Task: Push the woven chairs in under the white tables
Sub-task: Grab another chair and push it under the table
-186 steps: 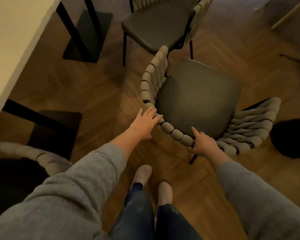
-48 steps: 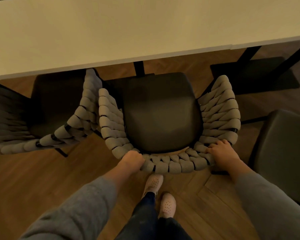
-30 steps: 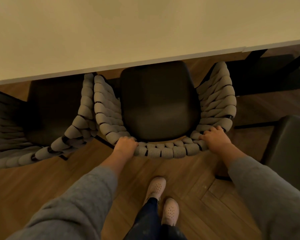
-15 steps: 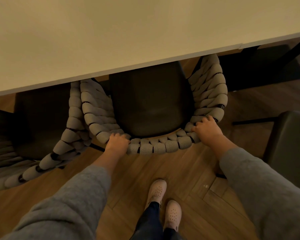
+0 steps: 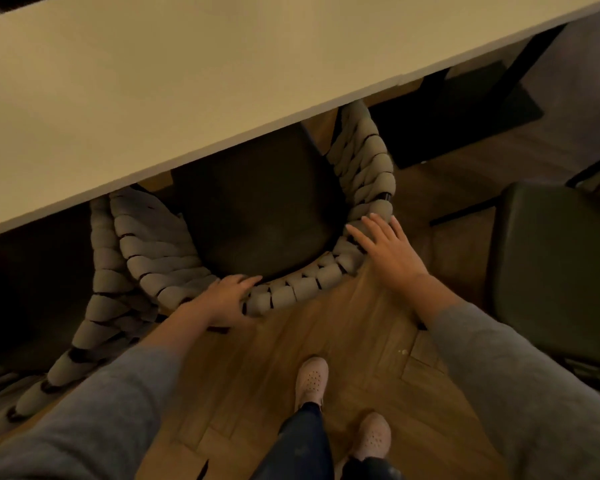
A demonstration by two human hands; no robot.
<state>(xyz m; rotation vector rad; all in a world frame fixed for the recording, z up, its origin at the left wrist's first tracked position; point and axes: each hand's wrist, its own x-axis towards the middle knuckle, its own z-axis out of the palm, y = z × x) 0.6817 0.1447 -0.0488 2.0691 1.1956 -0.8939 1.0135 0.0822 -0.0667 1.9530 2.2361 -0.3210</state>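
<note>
A woven chair (image 5: 291, 292) with a dark seat and thick grey braided back stands with the front of its seat under the white table (image 5: 187, 81). My left hand (image 5: 227, 297) lies on the back's left curve, fingers stretched along the weave. My right hand (image 5: 388, 251) rests flat on the back's right corner with its fingers straight. A second woven chair (image 5: 101, 292) sits tight against the first on the left, also partly under the table.
A dark-seated chair (image 5: 555, 271) stands out on the right. Black table bases (image 5: 465, 126) sit on the wooden herringbone floor beyond the table edge. My feet in pale shoes (image 5: 312, 379) are just behind the chair.
The chair has slid further under the table. Both hands have loosened from gripping the braided back to lying flat with straight fingers. The view has tilted.
</note>
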